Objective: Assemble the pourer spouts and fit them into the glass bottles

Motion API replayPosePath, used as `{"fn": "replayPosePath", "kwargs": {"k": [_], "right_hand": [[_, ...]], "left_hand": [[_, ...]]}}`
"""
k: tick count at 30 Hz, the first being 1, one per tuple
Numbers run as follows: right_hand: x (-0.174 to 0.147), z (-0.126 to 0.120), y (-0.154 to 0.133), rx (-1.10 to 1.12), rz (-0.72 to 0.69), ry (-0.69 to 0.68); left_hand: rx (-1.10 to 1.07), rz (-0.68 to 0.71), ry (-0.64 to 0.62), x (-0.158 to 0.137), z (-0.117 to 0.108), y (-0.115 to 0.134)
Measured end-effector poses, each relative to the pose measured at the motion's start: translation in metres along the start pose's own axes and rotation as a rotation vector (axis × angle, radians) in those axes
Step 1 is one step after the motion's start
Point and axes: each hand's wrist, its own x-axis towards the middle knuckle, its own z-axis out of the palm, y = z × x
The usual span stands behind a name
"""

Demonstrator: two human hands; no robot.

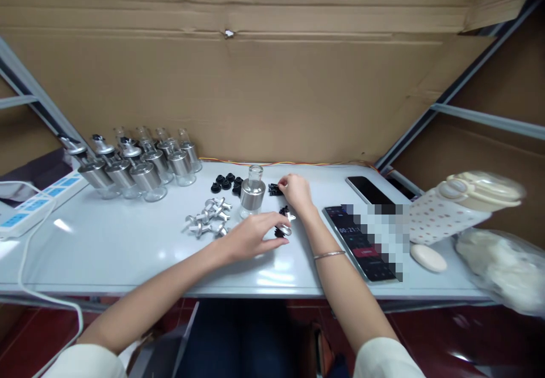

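My left hand (255, 236) grips a metal pourer top (285, 230), near and right of the glass bottle (252, 196). My right hand (297, 192), farther, touches black parts (273, 189); grip indiscernible.

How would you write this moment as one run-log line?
left hand: holds silver piece | right hand: at small black parts | nearest bottle: upright, uncapped

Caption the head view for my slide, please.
Left hand holds a metal piece near a bottle; right hand at black parts.
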Motion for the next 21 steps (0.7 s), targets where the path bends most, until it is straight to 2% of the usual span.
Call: {"fn": "replayPosePath", "kwargs": {"k": [4, 15, 21], "right_hand": [[0.001, 0.001, 0.0, -0.009, -0.015, -0.005], [0.0, 0.003, -0.001, 0.053, -0.007, -0.005], [0.001, 0.005, -0.001, 0.204, 0.032, 0.033]], "left_hand": [[-0.006, -0.029, 0.017, 0.002, 0.006, -0.021], [0.056, -0.123, 0.131, -0.001, -0.005, -0.019], [0.14, -0.114, 0.275, -0.003, -0.001, -0.022]]}}
